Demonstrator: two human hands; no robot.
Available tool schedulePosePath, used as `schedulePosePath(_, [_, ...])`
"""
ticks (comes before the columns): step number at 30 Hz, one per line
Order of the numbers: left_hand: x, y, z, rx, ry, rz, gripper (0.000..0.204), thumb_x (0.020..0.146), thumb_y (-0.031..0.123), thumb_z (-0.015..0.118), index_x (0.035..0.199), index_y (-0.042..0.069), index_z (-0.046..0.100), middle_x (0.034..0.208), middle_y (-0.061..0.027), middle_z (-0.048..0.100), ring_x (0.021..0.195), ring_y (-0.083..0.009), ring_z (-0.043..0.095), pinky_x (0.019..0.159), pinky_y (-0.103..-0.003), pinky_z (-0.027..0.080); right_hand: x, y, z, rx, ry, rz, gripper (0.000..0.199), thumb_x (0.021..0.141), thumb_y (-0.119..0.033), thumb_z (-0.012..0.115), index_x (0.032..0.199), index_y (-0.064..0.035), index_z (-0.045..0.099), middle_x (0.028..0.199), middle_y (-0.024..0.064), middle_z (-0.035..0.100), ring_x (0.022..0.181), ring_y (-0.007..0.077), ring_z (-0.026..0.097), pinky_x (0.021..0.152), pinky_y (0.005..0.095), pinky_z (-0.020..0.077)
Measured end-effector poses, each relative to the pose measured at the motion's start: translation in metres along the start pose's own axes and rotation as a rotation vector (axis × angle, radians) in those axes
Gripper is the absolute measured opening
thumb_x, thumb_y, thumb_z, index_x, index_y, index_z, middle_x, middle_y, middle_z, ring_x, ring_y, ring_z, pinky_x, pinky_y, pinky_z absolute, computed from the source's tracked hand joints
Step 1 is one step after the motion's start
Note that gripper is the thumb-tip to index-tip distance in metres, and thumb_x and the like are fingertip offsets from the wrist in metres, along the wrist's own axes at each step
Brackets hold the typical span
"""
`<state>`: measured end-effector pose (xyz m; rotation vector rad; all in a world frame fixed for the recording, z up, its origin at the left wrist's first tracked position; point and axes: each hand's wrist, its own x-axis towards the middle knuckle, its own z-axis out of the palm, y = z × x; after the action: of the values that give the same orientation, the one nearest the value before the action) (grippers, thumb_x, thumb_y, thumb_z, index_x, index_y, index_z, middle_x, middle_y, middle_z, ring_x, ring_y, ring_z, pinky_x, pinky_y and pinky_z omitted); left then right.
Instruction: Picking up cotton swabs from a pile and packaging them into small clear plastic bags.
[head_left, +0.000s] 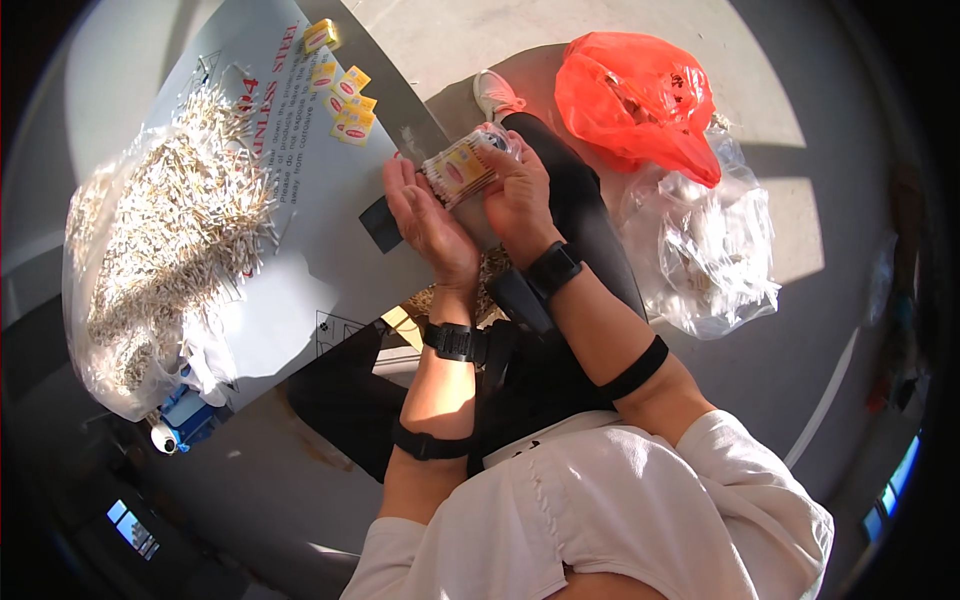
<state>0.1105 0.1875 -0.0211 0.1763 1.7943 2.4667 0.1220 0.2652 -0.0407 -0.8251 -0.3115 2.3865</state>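
A small clear packet of cotton swabs point(462, 168) with a yellow label card inside is between my hands, above the table's edge. My right hand point(522, 195) grips it at its right end, the thumb pressed on the front. Beside its left end is my left hand point(432, 225), palm turned inward and fingers stretched out; I cannot tell whether it touches the packet. To the left, a heap of loose cotton swabs point(185, 205) spills from a large clear plastic bag point(85, 300) on the table. Several yellow label cards point(352, 110) lie scattered near the table's far edge.
The grey table point(290, 320) carries printed lettering. A red plastic bag point(635, 95) stands at the right, next to a clear bag point(705, 250) with white contents. My leg in black trousers point(575, 190) lies between table and bags. A blue object point(190, 412) sits by the table's near-left corner.
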Motion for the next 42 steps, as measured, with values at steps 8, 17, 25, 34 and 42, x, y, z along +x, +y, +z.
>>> schedulePosePath(8, [0.003, -0.005, -0.007, -0.105, -0.067, -0.030, 0.074, 0.100, 0.045, 0.041, 0.146, -0.007, 0.016, 0.152, -0.0231, 0.020, 0.144, -0.0288, 0.016, 0.117, -0.040, 0.012, -0.008, -0.004, 0.016, -0.064, 0.007, 0.042, 0.032, 0.080, 0.011, 0.063, 0.110, 0.0006, 0.056, 0.103, 0.0101, 0.064, 0.093, 0.0206, 0.063, 0.086, 0.0344, 0.0520])
schedulePosePath(17, [0.001, 0.009, 0.022, -0.185, -0.192, -0.179, 0.076, 0.099, 0.043, 0.046, 0.147, -0.007, 0.014, 0.149, -0.0207, 0.025, 0.139, -0.0281, 0.026, 0.115, -0.039, 0.019, -0.003, -0.004, 0.005, -0.091, -0.024, 0.078, 0.033, 0.077, 0.012, 0.066, 0.108, 0.0030, 0.061, 0.099, 0.0119, 0.066, 0.087, 0.0216, 0.065, 0.080, 0.0346, 0.0559])
schedulePosePath(25, [0.003, 0.013, -0.001, 0.008, 0.008, -0.093, 0.056, 0.100, 0.029, 0.048, 0.140, -0.006, 0.030, 0.143, -0.0250, 0.036, 0.133, -0.0316, 0.038, 0.111, -0.044, 0.030, -0.001, -0.012, 0.003, -0.146, -0.091, 0.135, 0.037, 0.080, 0.010, 0.064, 0.116, 0.0038, 0.059, 0.107, 0.0105, 0.066, 0.098, 0.0219, 0.064, 0.090, 0.0342, 0.0517])
schedulePosePath(34, [-0.031, 0.035, -0.012, 0.011, 0.009, -0.369, 0.053, 0.102, 0.027, 0.042, 0.140, -0.007, 0.029, 0.140, -0.0299, 0.039, 0.130, -0.0366, 0.042, 0.110, -0.044, 0.032, 0.003, -0.010, 0.002, -0.032, -0.076, 0.134, 0.032, 0.083, 0.006, 0.063, 0.114, 0.0013, 0.060, 0.103, 0.0092, 0.067, 0.093, 0.0198, 0.064, 0.083, 0.0326, 0.0533])
schedulePosePath(42, [-0.034, 0.036, 0.002, -0.099, -0.028, -0.430, 0.069, 0.102, 0.040, 0.037, 0.149, -0.002, 0.010, 0.149, -0.0298, 0.027, 0.140, -0.0358, 0.029, 0.111, -0.045, 0.029, 0.001, -0.009, -0.001, -0.077, -0.176, 0.064, 0.027, 0.086, 0.000, 0.065, 0.113, 0.0016, 0.062, 0.106, 0.0099, 0.067, 0.096, 0.0187, 0.064, 0.083, 0.0308, 0.0533])
